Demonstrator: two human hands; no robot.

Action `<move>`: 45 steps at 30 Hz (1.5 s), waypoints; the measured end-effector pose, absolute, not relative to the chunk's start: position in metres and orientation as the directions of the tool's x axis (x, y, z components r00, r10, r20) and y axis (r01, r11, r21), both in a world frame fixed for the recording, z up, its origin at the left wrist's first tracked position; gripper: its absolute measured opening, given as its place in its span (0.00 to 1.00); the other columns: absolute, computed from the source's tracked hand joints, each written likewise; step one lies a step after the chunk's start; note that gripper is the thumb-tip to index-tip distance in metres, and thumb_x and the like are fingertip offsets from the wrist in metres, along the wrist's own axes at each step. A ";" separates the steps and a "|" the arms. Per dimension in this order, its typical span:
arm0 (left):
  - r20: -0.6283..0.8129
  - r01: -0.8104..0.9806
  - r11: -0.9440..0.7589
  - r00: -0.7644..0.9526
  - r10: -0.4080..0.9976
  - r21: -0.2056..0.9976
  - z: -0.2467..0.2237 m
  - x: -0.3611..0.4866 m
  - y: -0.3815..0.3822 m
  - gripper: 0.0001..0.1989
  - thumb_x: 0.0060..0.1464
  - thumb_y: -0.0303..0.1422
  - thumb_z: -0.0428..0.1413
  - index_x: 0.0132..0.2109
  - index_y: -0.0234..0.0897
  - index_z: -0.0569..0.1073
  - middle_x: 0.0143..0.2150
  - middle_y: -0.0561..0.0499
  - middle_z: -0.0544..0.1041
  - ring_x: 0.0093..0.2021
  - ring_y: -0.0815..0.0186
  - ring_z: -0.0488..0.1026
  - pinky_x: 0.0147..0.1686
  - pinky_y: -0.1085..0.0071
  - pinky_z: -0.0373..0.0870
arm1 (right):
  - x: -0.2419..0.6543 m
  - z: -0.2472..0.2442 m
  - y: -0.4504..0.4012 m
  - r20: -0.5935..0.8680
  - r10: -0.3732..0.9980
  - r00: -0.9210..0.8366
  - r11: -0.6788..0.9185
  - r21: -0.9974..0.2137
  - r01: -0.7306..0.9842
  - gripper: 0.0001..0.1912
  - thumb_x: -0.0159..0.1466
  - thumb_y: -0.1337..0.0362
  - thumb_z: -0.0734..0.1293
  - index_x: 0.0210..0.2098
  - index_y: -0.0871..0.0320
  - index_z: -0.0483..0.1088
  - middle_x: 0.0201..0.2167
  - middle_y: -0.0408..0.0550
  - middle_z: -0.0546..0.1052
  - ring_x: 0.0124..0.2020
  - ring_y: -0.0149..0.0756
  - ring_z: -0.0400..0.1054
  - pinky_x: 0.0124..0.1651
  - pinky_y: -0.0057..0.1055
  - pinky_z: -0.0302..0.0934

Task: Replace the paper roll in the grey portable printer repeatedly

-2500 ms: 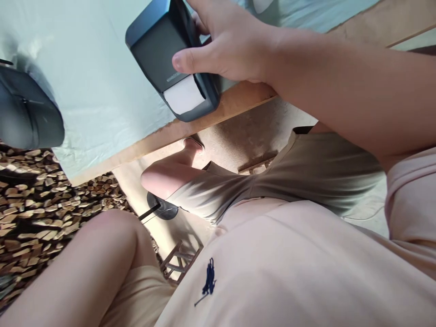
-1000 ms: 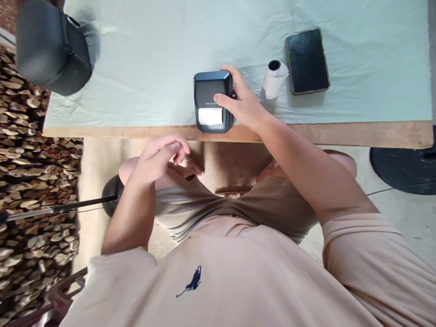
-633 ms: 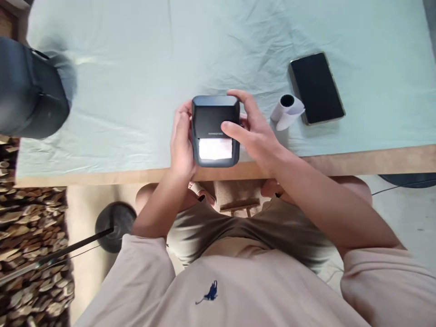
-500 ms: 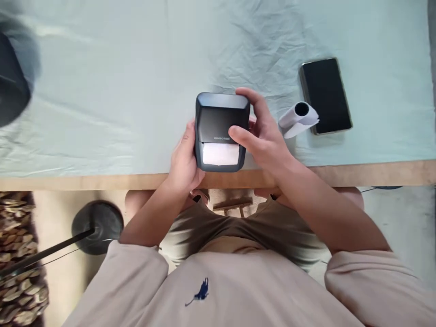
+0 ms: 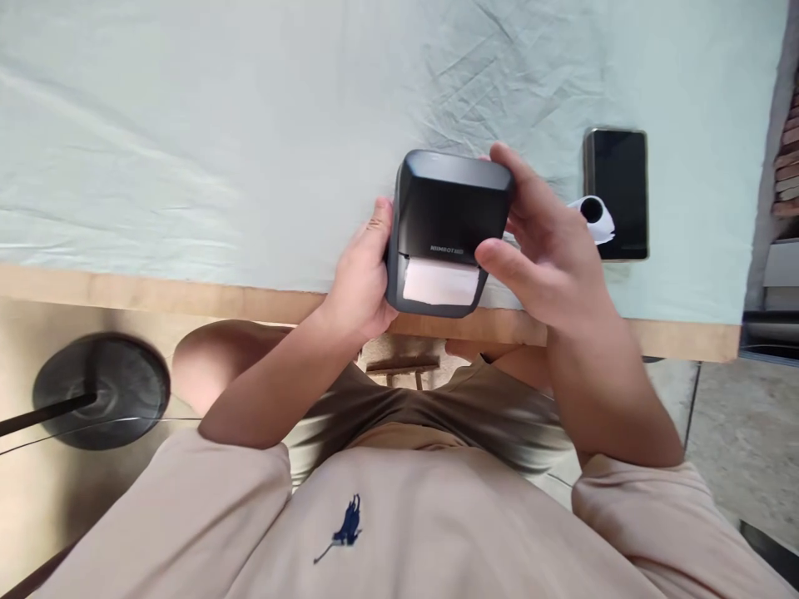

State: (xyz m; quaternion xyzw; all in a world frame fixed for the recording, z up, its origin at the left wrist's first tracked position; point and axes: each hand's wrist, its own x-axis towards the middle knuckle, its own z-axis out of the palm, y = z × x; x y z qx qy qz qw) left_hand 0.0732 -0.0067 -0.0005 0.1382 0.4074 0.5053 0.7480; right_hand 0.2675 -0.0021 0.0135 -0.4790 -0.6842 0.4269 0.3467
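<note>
Fingers (image 5: 517, 166) holding black printer (image 5: 454, 212), near wooden table edge (image 5: 187, 297), cloth (image 5: 250, 125) spreading left

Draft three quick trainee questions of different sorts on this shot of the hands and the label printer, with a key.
1. True or false: both the left hand and the right hand touch the label printer.
2. Fill in the colour: the paper strip showing at the printer's front is ____.
3. Multiple choice: in this view, the paper roll partly covers
A) the label printer
B) the black-screened device
C) the left hand

Key: 1 true; 2 white; 3 B
</note>
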 end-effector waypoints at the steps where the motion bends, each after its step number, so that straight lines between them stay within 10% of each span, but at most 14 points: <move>1: -0.454 -0.644 0.440 0.158 0.877 0.626 -0.003 0.074 -0.006 0.22 0.79 0.44 0.46 0.47 0.37 0.79 0.47 0.46 0.87 0.65 0.55 0.81 0.64 0.59 0.80 | 0.269 0.015 -0.003 0.067 0.947 -0.314 0.184 -0.914 0.362 0.43 0.66 0.44 0.74 0.77 0.41 0.62 0.70 0.47 0.74 0.73 0.55 0.69 0.74 0.58 0.69; 7: -0.192 -0.672 0.400 0.364 0.911 0.623 -0.014 0.071 -0.004 0.28 0.72 0.60 0.50 0.44 0.40 0.79 0.46 0.43 0.87 0.64 0.50 0.81 0.62 0.57 0.80 | 0.273 0.032 -0.005 0.247 0.936 -0.252 0.344 -0.797 0.497 0.41 0.60 0.47 0.79 0.70 0.41 0.67 0.66 0.50 0.75 0.69 0.57 0.70 0.65 0.55 0.73; 13: -0.165 -0.633 0.354 0.339 0.926 0.689 -0.023 0.072 -0.009 0.15 0.70 0.47 0.61 0.51 0.40 0.79 0.48 0.47 0.86 0.51 0.57 0.85 0.50 0.60 0.84 | 0.255 0.046 -0.004 0.478 0.876 0.062 0.382 -0.767 0.516 0.12 0.74 0.51 0.70 0.47 0.48 0.66 0.41 0.41 0.72 0.27 0.30 0.69 0.36 0.37 0.65; 18: -0.218 -0.559 0.362 0.308 0.926 0.746 -0.024 0.073 -0.008 0.16 0.72 0.48 0.58 0.49 0.39 0.76 0.43 0.49 0.84 0.58 0.50 0.85 0.52 0.58 0.85 | 0.253 0.044 0.002 0.601 0.799 -0.014 0.522 -0.681 0.514 0.10 0.71 0.58 0.69 0.41 0.50 0.62 0.44 0.43 0.80 0.34 0.33 0.76 0.34 0.33 0.64; 21: -0.183 -0.530 0.340 0.328 0.927 0.777 -0.022 0.072 -0.009 0.20 0.69 0.52 0.61 0.51 0.40 0.76 0.44 0.49 0.84 0.59 0.49 0.85 0.50 0.59 0.86 | 0.258 0.046 0.000 0.489 0.840 -0.234 0.489 -0.498 0.716 0.02 0.68 0.63 0.68 0.41 0.52 0.71 0.39 0.43 0.83 0.28 0.32 0.70 0.33 0.34 0.63; 29: -0.164 -0.486 0.336 0.362 0.918 0.807 -0.021 0.071 -0.014 0.30 0.57 0.58 0.70 0.55 0.44 0.76 0.50 0.52 0.83 0.58 0.59 0.83 0.52 0.70 0.82 | 0.259 0.053 0.000 0.049 0.933 -0.356 0.359 -0.167 0.918 0.21 0.63 0.64 0.72 0.56 0.50 0.79 0.36 0.45 0.85 0.31 0.44 0.74 0.36 0.38 0.61; 34: -0.170 -0.518 0.347 0.359 0.918 0.782 -0.017 0.071 -0.013 0.24 0.63 0.53 0.68 0.53 0.42 0.76 0.48 0.51 0.85 0.55 0.59 0.85 0.50 0.68 0.84 | 0.266 0.069 -0.011 0.116 0.944 -0.309 0.325 -0.489 0.809 0.26 0.57 0.69 0.74 0.54 0.48 0.78 0.42 0.42 0.86 0.22 0.31 0.64 0.30 0.35 0.59; 38: -0.218 -0.588 0.370 0.315 0.924 0.719 -0.014 0.072 -0.012 0.16 0.70 0.48 0.62 0.50 0.40 0.76 0.46 0.50 0.86 0.56 0.55 0.86 0.50 0.63 0.86 | 0.287 0.063 -0.012 0.213 0.974 -0.081 0.228 -0.914 0.335 0.23 0.56 0.68 0.72 0.50 0.45 0.74 0.39 0.40 0.84 0.18 0.28 0.54 0.19 0.32 0.43; 41: -0.248 -0.621 0.381 0.292 0.924 0.685 -0.013 0.072 -0.011 0.15 0.71 0.47 0.60 0.52 0.40 0.77 0.49 0.50 0.86 0.61 0.52 0.84 0.56 0.60 0.86 | 0.300 0.040 -0.006 0.145 0.989 0.027 0.143 -0.988 0.055 0.17 0.54 0.61 0.69 0.44 0.47 0.74 0.28 0.41 0.76 0.18 0.33 0.57 0.16 0.32 0.42; 45: -0.262 -0.659 0.386 0.284 0.923 0.646 -0.013 0.071 -0.011 0.16 0.71 0.48 0.61 0.53 0.40 0.79 0.51 0.49 0.86 0.65 0.49 0.82 0.61 0.56 0.85 | 0.303 0.010 -0.011 0.075 0.997 -0.030 0.077 -0.993 0.087 0.12 0.61 0.57 0.74 0.43 0.47 0.72 0.26 0.39 0.69 0.21 0.32 0.61 0.17 0.28 0.50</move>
